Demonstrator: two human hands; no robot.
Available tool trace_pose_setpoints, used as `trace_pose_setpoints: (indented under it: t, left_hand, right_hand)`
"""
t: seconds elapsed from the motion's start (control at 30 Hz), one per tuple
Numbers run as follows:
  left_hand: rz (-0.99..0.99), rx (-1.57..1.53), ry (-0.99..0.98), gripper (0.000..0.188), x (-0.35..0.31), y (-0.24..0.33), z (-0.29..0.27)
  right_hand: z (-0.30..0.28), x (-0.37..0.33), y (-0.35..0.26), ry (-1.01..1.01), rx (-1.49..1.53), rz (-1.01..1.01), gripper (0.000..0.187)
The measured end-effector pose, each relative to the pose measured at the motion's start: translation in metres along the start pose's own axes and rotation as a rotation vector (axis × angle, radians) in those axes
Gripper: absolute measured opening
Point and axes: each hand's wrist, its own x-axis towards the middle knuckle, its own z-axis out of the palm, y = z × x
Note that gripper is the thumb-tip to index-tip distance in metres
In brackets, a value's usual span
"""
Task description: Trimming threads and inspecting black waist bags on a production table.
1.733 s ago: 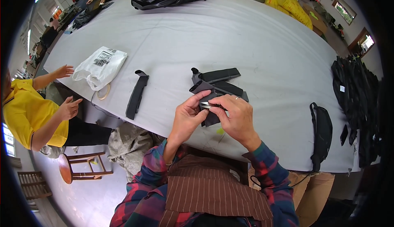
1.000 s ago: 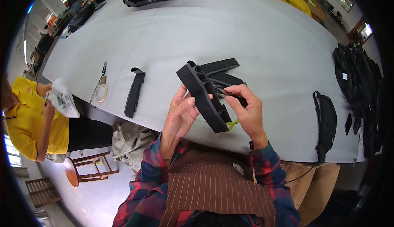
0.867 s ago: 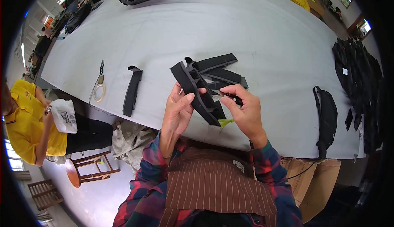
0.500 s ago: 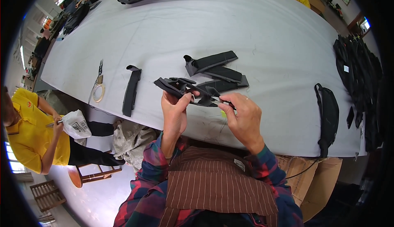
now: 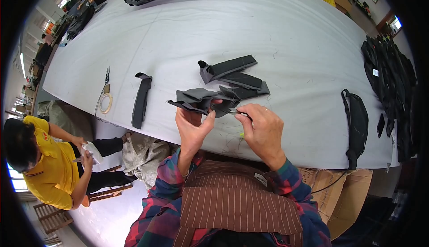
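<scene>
My left hand (image 5: 193, 128) is closed on a folded black and grey fabric piece (image 5: 196, 97), raised over the near part of the table. My right hand (image 5: 262, 128) grips a small thin tool (image 5: 237, 111) with a dark handle and a metal tip. The tip points left at the fabric's right end; whether it touches cannot be made out. Just beyond my hands, several similar black and grey fabric strips (image 5: 234, 68) lie in an overlapping pile. Another strip (image 5: 142, 101) lies alone to the left.
Snips (image 5: 107, 77) and a tape roll (image 5: 106, 103) lie at the left. A black pouch (image 5: 355, 124) and hanging black items (image 5: 389, 86) are at the right. A cardboard box (image 5: 344, 198) stands below the table edge. A co-worker in yellow (image 5: 53, 157) handles a white packet at left.
The fabric in my left hand has turned and opened out, showing a wider grey face. My right hand stays close with the tool. The co-worker has leaned in, drawing the packet nearer.
</scene>
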Motion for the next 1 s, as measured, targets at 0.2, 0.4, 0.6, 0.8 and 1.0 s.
trace_pose_setpoints:
  t: [0.2, 0.4, 0.6, 0.8, 1.0]
  left_hand:
    - [0.009, 0.012, -0.028, 0.045, -0.001, 0.002, 0.003]
    - [0.048, 0.030, -0.030, 0.045, -0.004, 0.007, 0.009]
    - [0.013, 0.092, -0.065, 0.050, -0.009, -0.004, 0.002]
    - [0.008, 0.124, -0.098, 0.059, -0.014, -0.003, 0.005]
    - [0.004, 0.135, -0.120, 0.059, -0.013, -0.005, 0.007]
  right_hand:
    - [0.003, -0.002, 0.000, -0.016, 0.014, 0.008, 0.010]
    - [0.005, -0.002, -0.001, -0.009, 0.074, 0.074, 0.008]
    - [0.017, 0.000, -0.007, 0.026, 0.019, -0.012, 0.010]
    - [0.028, 0.002, -0.006, 0.017, -0.083, -0.039, 0.007]
    - [0.027, 0.004, -0.003, 0.011, -0.126, -0.027, 0.003]
